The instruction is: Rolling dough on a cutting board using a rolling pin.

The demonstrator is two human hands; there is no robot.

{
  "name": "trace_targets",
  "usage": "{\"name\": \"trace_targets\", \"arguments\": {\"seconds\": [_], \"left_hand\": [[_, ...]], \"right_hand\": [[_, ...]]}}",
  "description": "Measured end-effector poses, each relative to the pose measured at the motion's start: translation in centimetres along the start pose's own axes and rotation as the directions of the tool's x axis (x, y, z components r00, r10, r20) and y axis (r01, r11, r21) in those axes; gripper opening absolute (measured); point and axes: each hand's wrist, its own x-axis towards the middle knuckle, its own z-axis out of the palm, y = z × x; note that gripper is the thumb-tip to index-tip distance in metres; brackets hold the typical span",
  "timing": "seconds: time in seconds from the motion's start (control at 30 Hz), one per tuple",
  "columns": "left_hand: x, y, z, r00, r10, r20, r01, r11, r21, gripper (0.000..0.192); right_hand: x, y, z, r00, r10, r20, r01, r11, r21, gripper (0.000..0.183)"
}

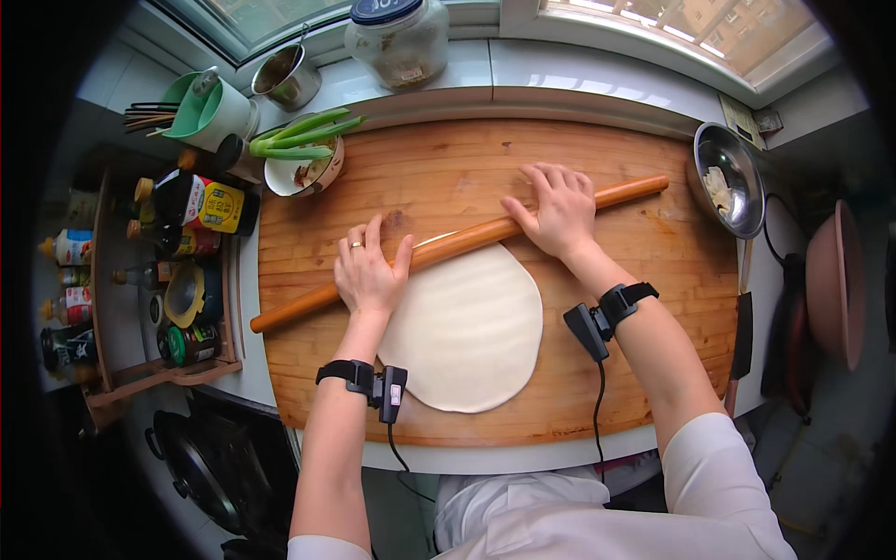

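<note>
A long wooden rolling pin [462, 238] lies aslant across the far edge of a round, flat sheet of dough [465, 329]. My left hand [371, 269] is laid over the pin's left part, holding it under the palm, with a ring on one finger. Farther right and higher up, my right hand [556, 210] holds the pin under its palm, fingers stretched beyond it. Both pin ends stick out past my hands. Faint ridges cross the dough's smooth surface. Part of its far edge is hidden by the pin. Beneath is a wooden board [630, 371].
Back left stands a bowl [308, 175] with scallions [304, 136] on it. A metal bowl [745, 196] sits at the right edge near a knife [742, 336]. Sauce bottles [210, 203] crowd the left rack. A glass jar [399, 49] stands on the sill. Cables hang from my wrist devices.
</note>
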Motion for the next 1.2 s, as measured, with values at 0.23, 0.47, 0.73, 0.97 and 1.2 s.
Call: {"name": "trace_targets", "arguments": {"seconds": [0.23,0.47,0.73,0.97,1.2], "left_hand": [[-7.0,-2.6,-3.2,0.879,-0.178,0.441,0.317,0.911,-0.263,0.035],[-16.3,-7.0,-2.6,0.755,-0.193,0.627,0.612,0.552,-0.566,0.038],[-13.1,-1.6,-13.1,0.979,-0.130,0.160,0.206,0.661,-0.722,0.027],[-13.0,1.4,-20.0,0.964,0.247,0.099,-0.190,0.899,-0.395,0.015],[-18.0,5.1,-4.4,0.878,0.251,0.407,-0.200,0.966,-0.164,0.010]], "right_hand": [[-7.8,1.2,-5.6,0.900,-0.314,0.303,0.342,0.939,-0.042,0.050],[-19.1,-3.5,-12.6,0.903,-0.369,0.220,0.357,0.929,0.093,0.050],[-25.1,-6.9,-15.6,0.897,-0.393,0.203,0.379,0.919,0.106,0.052],[-27.7,-5.5,-17.5,0.906,-0.367,0.208,0.351,0.930,0.111,0.051],[-30.5,-4.8,-17.1,0.925,-0.264,0.274,0.244,0.964,0.108,0.051]]}}
